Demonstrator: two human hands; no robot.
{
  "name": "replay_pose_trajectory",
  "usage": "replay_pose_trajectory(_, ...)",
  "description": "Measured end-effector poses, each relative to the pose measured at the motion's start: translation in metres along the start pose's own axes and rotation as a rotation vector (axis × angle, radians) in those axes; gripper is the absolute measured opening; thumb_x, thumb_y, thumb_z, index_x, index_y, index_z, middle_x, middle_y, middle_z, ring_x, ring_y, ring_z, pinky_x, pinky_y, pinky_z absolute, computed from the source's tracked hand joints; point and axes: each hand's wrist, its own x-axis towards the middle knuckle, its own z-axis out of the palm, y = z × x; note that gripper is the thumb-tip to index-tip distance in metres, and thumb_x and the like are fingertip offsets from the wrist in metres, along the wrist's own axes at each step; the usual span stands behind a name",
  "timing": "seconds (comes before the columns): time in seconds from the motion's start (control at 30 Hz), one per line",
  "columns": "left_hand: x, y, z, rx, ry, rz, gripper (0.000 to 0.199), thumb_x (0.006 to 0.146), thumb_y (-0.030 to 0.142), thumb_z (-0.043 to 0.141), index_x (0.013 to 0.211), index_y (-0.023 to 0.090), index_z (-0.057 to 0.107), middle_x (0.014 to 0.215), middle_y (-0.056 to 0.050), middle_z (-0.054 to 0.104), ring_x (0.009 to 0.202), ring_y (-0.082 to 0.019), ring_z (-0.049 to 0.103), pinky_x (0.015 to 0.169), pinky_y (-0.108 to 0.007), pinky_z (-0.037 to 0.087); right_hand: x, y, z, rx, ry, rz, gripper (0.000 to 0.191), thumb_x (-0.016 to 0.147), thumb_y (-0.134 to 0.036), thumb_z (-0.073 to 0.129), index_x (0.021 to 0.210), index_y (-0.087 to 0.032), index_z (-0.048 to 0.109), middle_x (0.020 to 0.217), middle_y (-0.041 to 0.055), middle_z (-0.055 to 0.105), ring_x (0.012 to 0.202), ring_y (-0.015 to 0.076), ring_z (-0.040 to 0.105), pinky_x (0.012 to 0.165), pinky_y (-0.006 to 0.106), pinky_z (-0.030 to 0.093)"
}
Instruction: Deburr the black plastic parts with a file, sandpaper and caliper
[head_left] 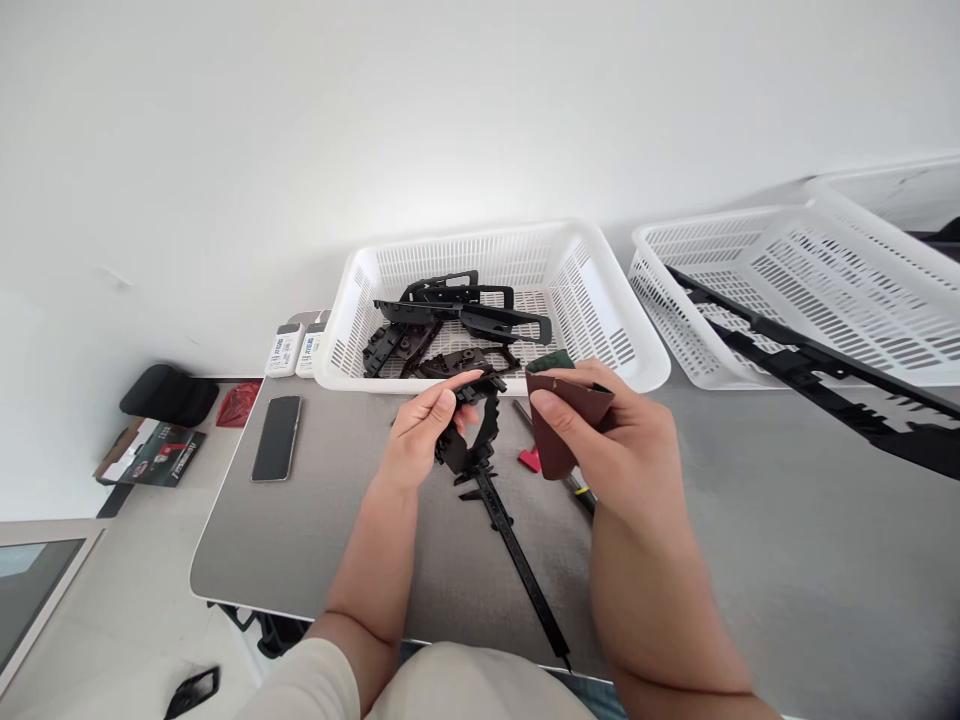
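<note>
Nearest lies the caliper [521, 565], flat on the counter [285, 545]; its long axis slants from near right to far left, with its jaws at the far end, beside the held part in view. Whether they touch is unclear.

Beyond its near end, the person's left grip [420, 425] is pinched around a black frame [457, 452], raised in front of the body, left of centre. The frame's opening shows to the camera; its long axis seems to run near to far, leaning right at the far end, though fingers cover part of it. The right grip [622, 430], just to the right, is closed on a folded sheet [553, 445], thumb on its brown face; the narrow, rounded end points near and the loose edges far.

A gap separates sheet and frame, so the step in hand looks like readying both; bringing them together would call for a steady left grip and a small leftward shift of the right.

Behind the sheet lie a red piece [529, 459] and a tool with a yellow band [585, 496]. Farthest, a white basket [651, 368] holds more black parts [465, 310].
</note>
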Motion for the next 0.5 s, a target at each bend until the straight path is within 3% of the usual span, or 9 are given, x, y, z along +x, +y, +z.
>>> replay_pose_trajectory(0.2,-0.001,-0.001,0.005,0.168,-0.022,0.042,0.044,0.088,0.039,0.053,0.128,0.022,0.057,0.087,-0.003,0.067,0.075,-0.012,0.056,0.077,-0.027,0.046,-0.009,-0.004,0.012,-0.168,-0.042,-0.191,0.01,0.085,-0.024,0.059,0.091,-0.025,0.067,0.081,0.0015,0.059,0.068,0.0145,0.057,0.06,0.03,0.047)
replay_pose_trajectory(0.37,-0.005,0.003,0.009,0.305,-0.023,0.066,0.043,0.09,0.037,0.049,0.131,0.026,0.054,0.117,-0.005,0.064,0.097,-0.017,0.059,0.086,-0.03,0.047,-0.012,0.003,0.023,-0.291,-0.044,-0.365,0.013,0.086,-0.019,0.056,0.095,-0.022,0.065,0.077,0.0019,0.057,0.062,0.0127,0.053,0.058,0.029,0.046)
replay_pose_trajectory(0.5,-0.005,0.005,0.009,0.36,0.012,0.082,0.043,0.091,0.036,0.046,0.133,0.026,0.052,0.097,-0.003,0.067,0.08,-0.013,0.059,0.082,-0.029,0.048,-0.012,0.003,0.021,-0.366,-0.057,-0.361,0.013,0.086,-0.017,0.055,0.092,-0.021,0.065,0.072,0.0012,0.055,0.057,0.012,0.049,0.054,0.028,0.043)
